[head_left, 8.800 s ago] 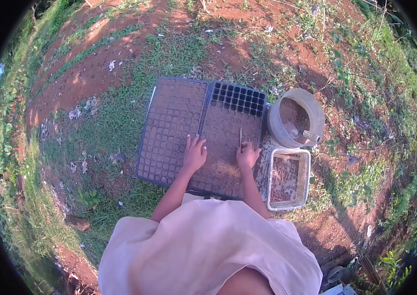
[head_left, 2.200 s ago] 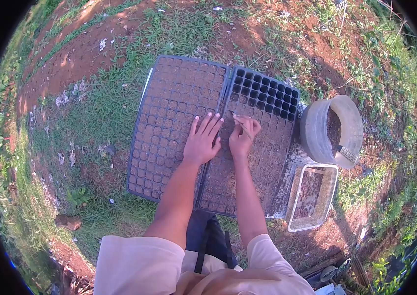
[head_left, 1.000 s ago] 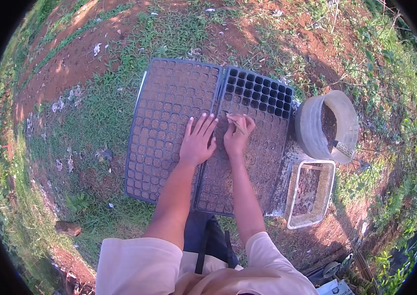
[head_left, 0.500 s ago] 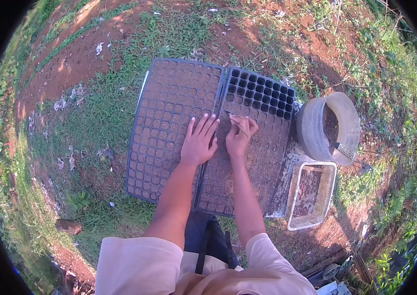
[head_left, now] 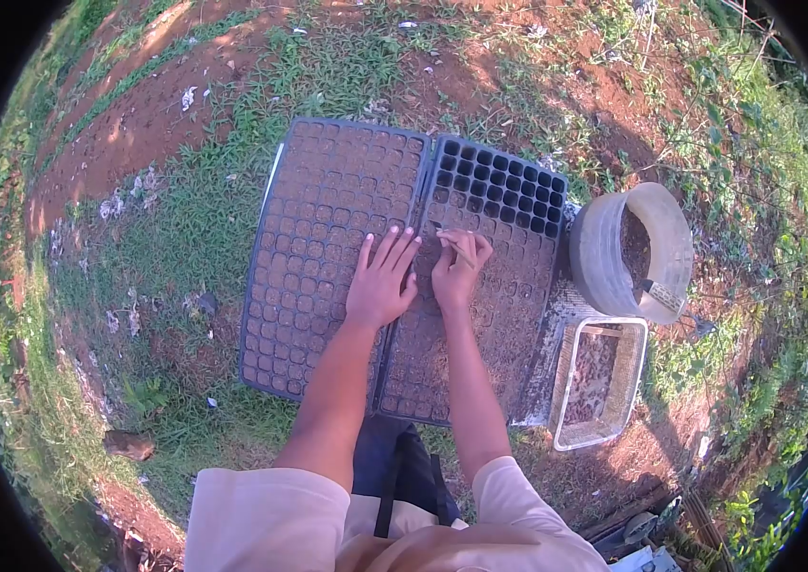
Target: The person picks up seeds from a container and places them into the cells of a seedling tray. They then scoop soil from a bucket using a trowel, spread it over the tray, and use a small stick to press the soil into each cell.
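Observation:
Two black seedling trays lie side by side on the ground. Soil fills the cells of the left tray (head_left: 304, 257). The right tray (head_left: 509, 276) is mostly soil-filled, with bare black cells at its far end. My left hand (head_left: 383, 281) rests flat on the left tray near the seam, fingers spread. Over the right tray, my right hand (head_left: 459, 269) pinches a thin stick (head_left: 462, 253), its far end close to the soil near the tray's left edge.
Right of the trays stands a round translucent tub (head_left: 599, 253) holding dark material and a labelled piece. Nearer sits a rectangular pale-rimmed container (head_left: 639, 367) with reddish-brown contents. A rock (head_left: 129, 444) lies in the grass at lower left.
The view has shifted slightly, moving the trays and containers a little left and down in the frame. Both hands keep nearly the same places over the trays.

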The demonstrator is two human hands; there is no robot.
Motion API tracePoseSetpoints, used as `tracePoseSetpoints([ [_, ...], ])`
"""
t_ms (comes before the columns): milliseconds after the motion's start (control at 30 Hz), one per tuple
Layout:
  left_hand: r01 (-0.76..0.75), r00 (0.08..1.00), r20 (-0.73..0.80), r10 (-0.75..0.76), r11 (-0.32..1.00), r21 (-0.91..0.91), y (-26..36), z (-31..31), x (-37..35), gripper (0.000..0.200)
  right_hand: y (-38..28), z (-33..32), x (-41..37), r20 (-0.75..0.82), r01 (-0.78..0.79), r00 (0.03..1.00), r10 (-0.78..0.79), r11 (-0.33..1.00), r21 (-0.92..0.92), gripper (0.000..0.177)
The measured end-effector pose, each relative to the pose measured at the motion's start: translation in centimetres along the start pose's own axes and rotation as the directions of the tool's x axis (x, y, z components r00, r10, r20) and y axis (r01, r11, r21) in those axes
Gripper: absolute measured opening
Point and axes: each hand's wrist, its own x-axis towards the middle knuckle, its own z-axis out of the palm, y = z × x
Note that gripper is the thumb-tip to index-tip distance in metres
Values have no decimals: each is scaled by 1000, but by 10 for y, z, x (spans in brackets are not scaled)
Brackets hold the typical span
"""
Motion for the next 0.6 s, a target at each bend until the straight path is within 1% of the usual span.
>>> tracePoseSetpoints([
  [33, 0, 1000, -1, 0, 1000, -4, 0, 0, 0, 59, 0, 0, 1, -1, 1, 1000, -1, 1000, 1, 21],
  [100, 1, 1000, 0, -1, 1000, 0, 0, 0, -1, 59, 1, -1, 1, -26, 86, 996, -86, 996, -7, 21],
  [233, -4, 1000, -13, 4, 1000, 0, 0, 0, 0, 59, 2, 0, 0, 24, 34, 999, -34, 999, -8, 21],
  [300, -2, 1000, -13, 2, 1000, 1, -1, 1, 0, 59, 0, 0, -2, -39, 14, 999, -14, 1000, 4, 21],
  [333, 0, 1000, -13, 0, 1000, 0, -1, 1, 0, 59, -1, 0, -1, -38, 15, 999, -15, 1000, 5, 21],
  [400, -3, 1000, -14, 3, 1000, 7, -1, 1, -1, 59, 0, -1, 1, -18, 70, 997, -70, 997, -14, 22],
  [533, -6, 1000, -10, 6, 1000, 3, 0, 0, 0, 59, -1, -2, 1, -15, 72, 997, -72, 997, 8, 22],
  [600, -2, 1000, -9, 2, 1000, 4, 0, -1, 0, 59, -2, -3, 1, -42, 79, 996, -78, 997, 19, 22],
])
